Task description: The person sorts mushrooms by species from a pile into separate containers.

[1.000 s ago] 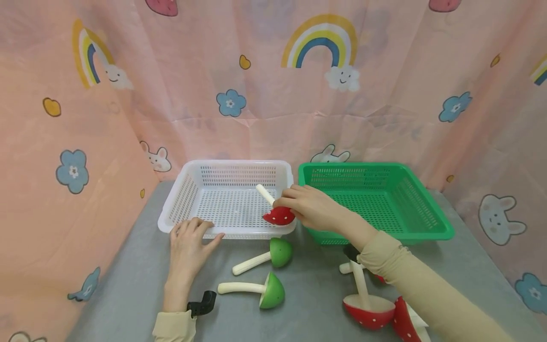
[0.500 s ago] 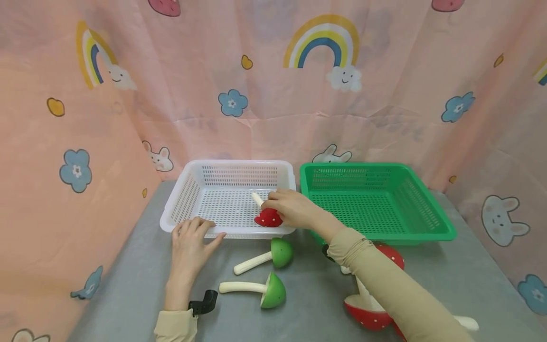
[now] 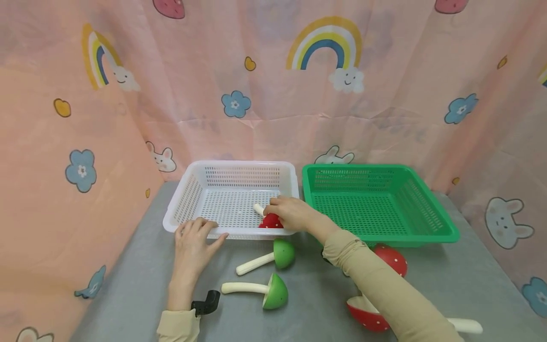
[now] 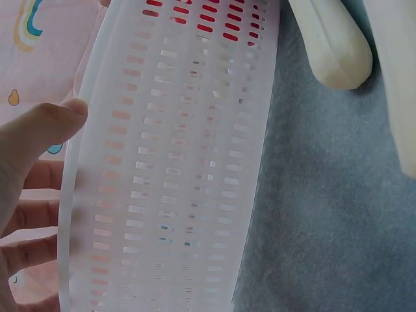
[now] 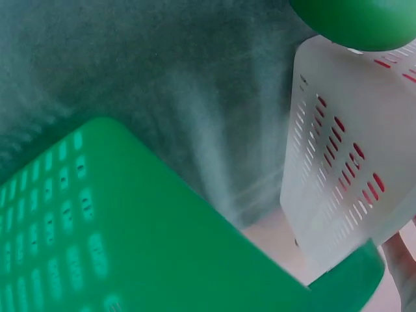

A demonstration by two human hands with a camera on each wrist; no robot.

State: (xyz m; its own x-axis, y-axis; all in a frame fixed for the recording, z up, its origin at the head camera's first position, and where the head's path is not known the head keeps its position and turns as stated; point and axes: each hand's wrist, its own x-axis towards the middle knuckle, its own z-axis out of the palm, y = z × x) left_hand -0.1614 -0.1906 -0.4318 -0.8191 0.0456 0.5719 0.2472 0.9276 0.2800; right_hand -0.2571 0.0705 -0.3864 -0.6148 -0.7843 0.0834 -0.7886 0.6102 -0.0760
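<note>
Red mushroom (image 3: pixel 271 222) is gripped inside the white basket (image 3: pixel 225 209) by the right hand (image 3: pixel 292 213), left hand (image 3: pixel 192 245) holding the rim (image 3: pixel 252 232).

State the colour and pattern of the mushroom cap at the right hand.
The cap is red with white spots; the head view shows it best.
</note>
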